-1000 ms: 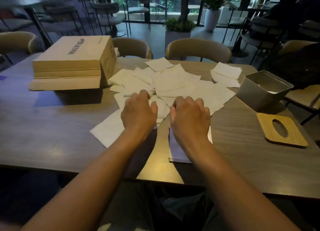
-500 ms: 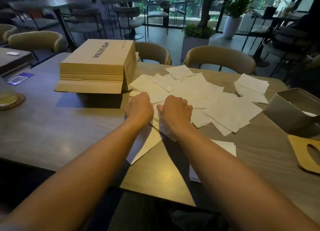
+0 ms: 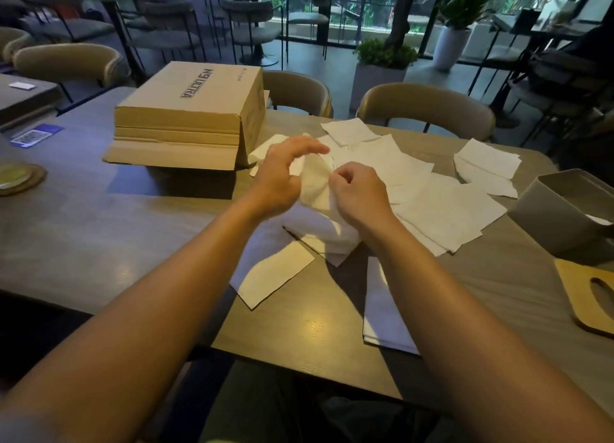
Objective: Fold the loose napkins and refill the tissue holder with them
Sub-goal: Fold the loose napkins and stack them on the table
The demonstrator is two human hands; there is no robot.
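Brown cardboard box (image 3: pixel 189 110) sits left on grey wooden counter (image 3: pixel 99 236). Left hand (image 3: pixel 279 176), fingers arched, and right hand (image 3: pixel 358 193), fingers curled, both pinch a crumpled white paper napkin (image 3: pixel 315 185) lifted above scattered loose white napkins (image 3: pixel 445 210) mid-counter. Grey rectangular tissue holder (image 3: pixel 561 216) stands far right, oval-slotted wooden lid (image 3: pixel 578 283) just beside it.

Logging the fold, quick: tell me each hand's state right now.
Left hand: pinching the raised napkin, fingers arched over it.
Right hand: curled, pinching the same napkin's other edge.
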